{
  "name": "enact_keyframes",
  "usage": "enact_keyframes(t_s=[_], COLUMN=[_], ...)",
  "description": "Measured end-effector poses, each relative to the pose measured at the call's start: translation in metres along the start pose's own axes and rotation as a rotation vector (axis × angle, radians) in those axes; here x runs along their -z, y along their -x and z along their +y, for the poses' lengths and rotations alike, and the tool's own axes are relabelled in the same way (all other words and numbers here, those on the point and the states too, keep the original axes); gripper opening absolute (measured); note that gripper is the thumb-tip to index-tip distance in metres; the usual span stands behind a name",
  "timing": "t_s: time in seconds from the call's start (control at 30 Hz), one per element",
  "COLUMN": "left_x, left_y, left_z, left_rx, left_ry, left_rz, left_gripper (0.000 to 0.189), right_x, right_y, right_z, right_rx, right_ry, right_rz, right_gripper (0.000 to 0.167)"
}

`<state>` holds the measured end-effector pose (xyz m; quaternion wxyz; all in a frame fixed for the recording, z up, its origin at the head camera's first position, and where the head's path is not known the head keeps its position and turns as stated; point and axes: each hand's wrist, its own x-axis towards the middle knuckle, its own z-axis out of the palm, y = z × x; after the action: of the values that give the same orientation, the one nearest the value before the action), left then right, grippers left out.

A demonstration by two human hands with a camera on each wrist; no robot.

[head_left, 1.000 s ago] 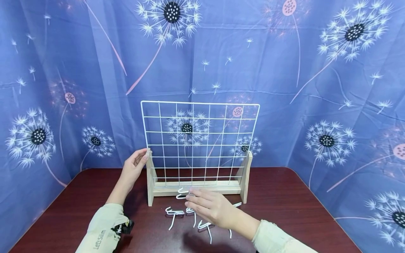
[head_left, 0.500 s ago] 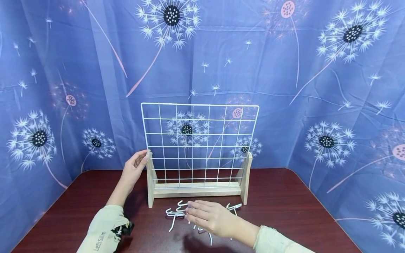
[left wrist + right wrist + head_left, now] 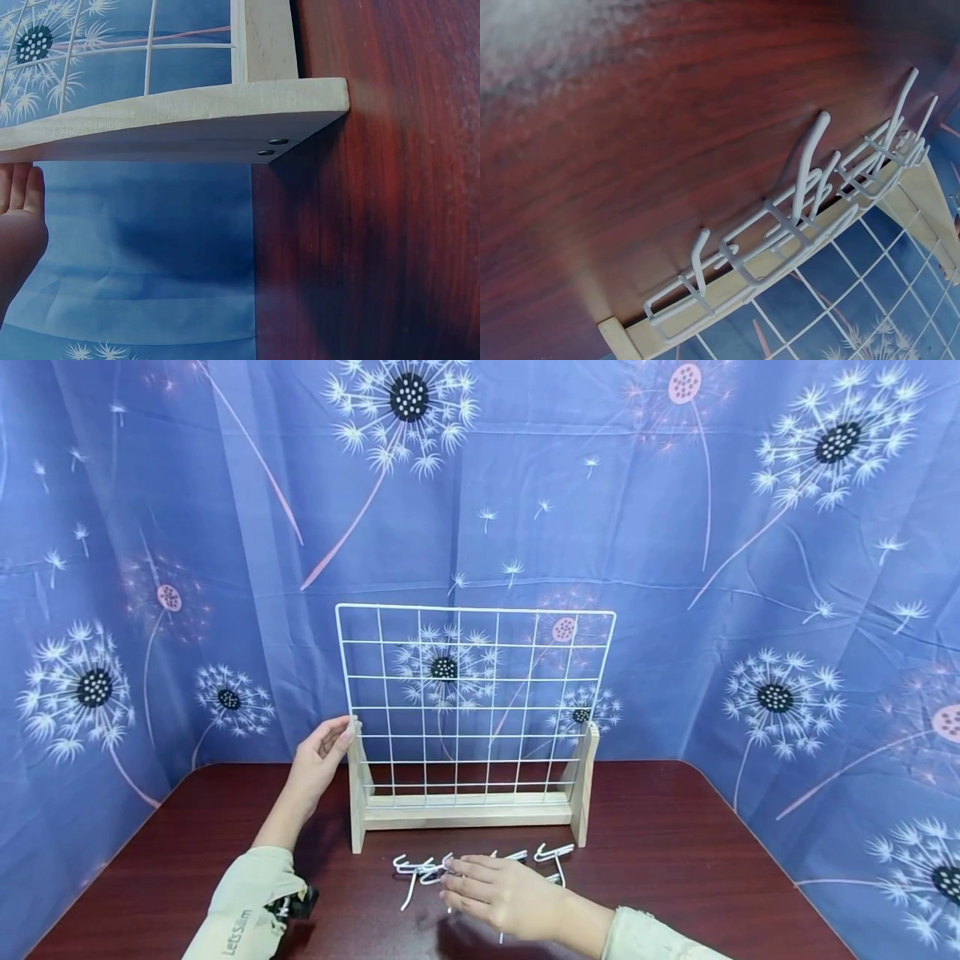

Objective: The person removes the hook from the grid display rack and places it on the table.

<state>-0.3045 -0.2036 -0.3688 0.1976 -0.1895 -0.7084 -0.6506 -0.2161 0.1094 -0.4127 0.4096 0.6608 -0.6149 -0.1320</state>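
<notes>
My left hand (image 3: 318, 756) rests its fingers and thumb on the left post of a wooden stand (image 3: 468, 817). The stand carries an upright white wire grid panel (image 3: 480, 678). My right hand (image 3: 517, 897) is palm down over the table in front of the stand. At its fingertips it pinches a white wire hook (image 3: 431, 870); the thumb and part of the hook are hidden. More white hooks lie close by, one (image 3: 408, 867) to the left and another (image 3: 555, 853) to the right. In the right wrist view, several hooks (image 3: 809, 157) show in a row, without the right hand.
The dark red wooden table (image 3: 660, 860) has rounded back corners. Behind it hangs a blue dandelion-print curtain (image 3: 675, 527). In the left wrist view, the stand's side post (image 3: 195, 106) sits on the tabletop near the curtain.
My right hand and the hook at its fingertips have come down from the stand's base toward the hooks on the table. My left hand has stayed on the post.
</notes>
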Motion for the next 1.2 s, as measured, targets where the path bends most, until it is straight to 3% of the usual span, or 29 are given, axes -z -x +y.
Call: enact_keyframes(t_s=[0.23, 0.5, 0.87, 1.2], left_x=[0.000, 0.006, 0.003, 0.006], left_y=[0.000, -0.006, -0.003, -0.006], left_z=[0.000, -0.027, -0.011, -0.025], left_rx=[0.008, 0.019, 0.029, 0.031], left_ry=[-0.003, 0.007, 0.015, -0.016], left_rz=[0.000, 0.008, -0.002, 0.001], left_gripper=[0.035, 0.038, 0.037, 0.041], right_x=[-0.005, -0.010, -0.014, -0.018], right_y=[0.000, -0.005, -0.006, -0.008], right_z=[-0.007, -0.016, -0.026, -0.029], right_rx=[-0.025, 0.011, 0.029, 0.010], right_ry=[-0.047, 0.040, 0.087, 0.084], right_rz=[-0.038, -0.103, -0.222, -0.288], right_gripper=[0.029, 0.032, 0.032, 0.029])
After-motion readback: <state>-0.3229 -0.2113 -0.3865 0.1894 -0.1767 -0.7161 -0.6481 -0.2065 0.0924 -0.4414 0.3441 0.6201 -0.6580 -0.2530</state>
